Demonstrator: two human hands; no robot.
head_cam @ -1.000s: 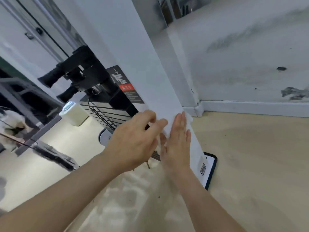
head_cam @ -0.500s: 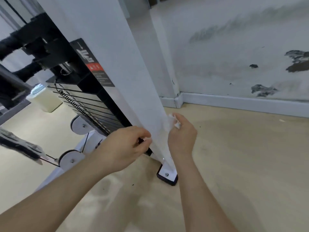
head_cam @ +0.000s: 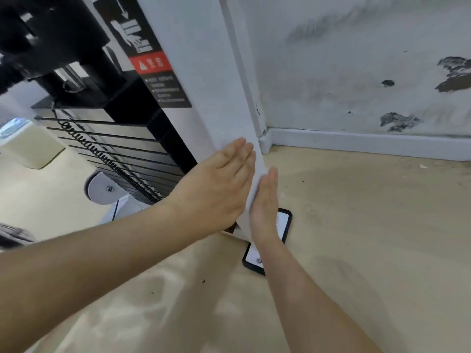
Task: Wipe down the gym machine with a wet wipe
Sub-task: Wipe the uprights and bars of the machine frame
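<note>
At the left, the black weight stack (head_cam: 122,149) and its coiled cable (head_cam: 102,156) stood behind the gym machine's white upright post (head_cam: 204,72), which ran down through the middle of the view to a black-edged foot plate (head_cam: 284,224) on the floor. The left hand (head_cam: 216,187) lay flat on the post's left face, fingers straight and together, gripping nothing. It looked to be steadying the post, and light pressure there would brace it without smearing it. The right hand (head_cam: 265,202) was flat against the post's right edge, its fingers likewise straight and side by side. The wet wipe could not be made out and was probably trapped under that palm. To wipe well, the palm needed even pressure and long strokes along the post towards the foot plate, with the wipe spread flat, not bunched.
</note>
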